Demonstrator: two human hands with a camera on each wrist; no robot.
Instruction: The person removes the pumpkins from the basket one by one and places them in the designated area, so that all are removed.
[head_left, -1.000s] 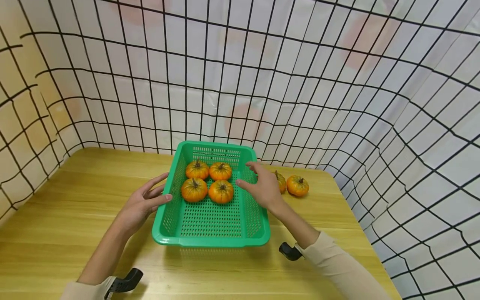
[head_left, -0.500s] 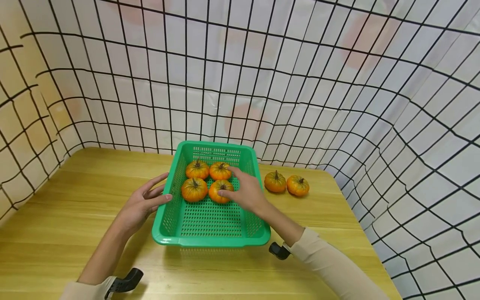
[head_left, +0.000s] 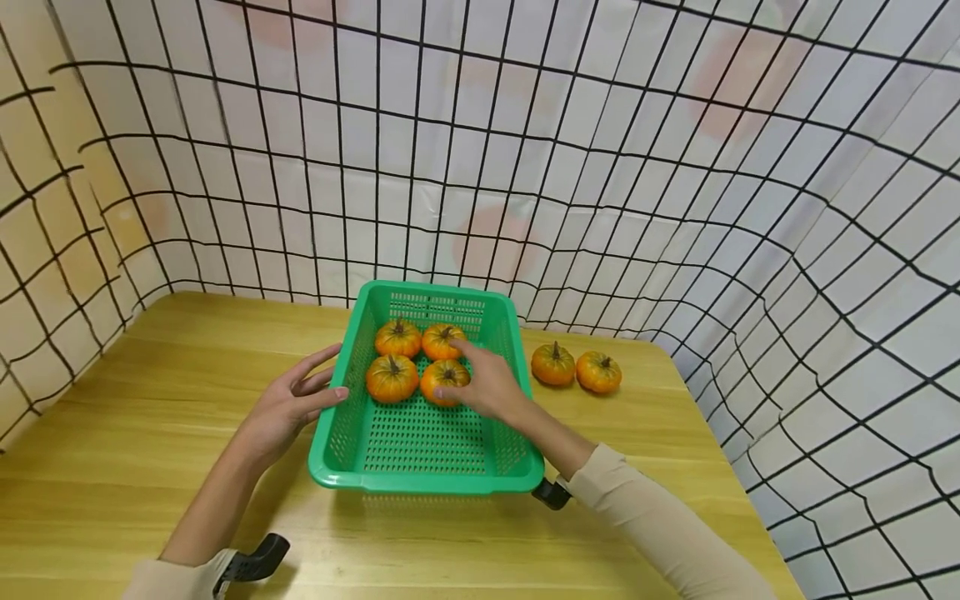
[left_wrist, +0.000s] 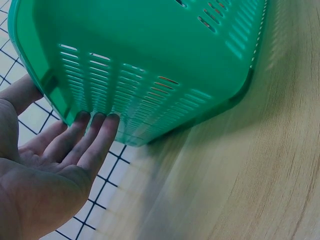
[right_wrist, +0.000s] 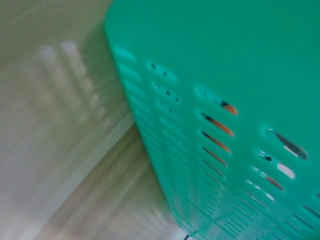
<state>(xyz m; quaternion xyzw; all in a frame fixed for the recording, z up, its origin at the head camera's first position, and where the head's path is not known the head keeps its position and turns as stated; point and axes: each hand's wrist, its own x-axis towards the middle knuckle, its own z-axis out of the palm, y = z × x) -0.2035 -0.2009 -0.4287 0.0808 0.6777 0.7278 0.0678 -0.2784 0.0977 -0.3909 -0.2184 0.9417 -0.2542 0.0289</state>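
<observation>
A green plastic basket with slotted walls stands mid-table, holding several small orange pumpkins. My left hand holds the basket's left side, thumb over the rim; in the left wrist view the fingers lie along the outside wall. My right hand reaches over the right rim and grips the near right pumpkin, thumb at its front and fingers behind it. Beyond that is the back right pumpkin, close to my fingertips. On the left sit the near left pumpkin and the back left pumpkin. The basket wall hides my right hand in the right wrist view.
Two more pumpkins, a greenish-orange one and an orange one, sit side by side on the wooden table right of the basket. White cloth walls with a black grid enclose the table's back and sides.
My right hand has moved left from over the basket's right rim to the near right pumpkin. My left hand stays at the left rim. The head view has shifted slightly.
</observation>
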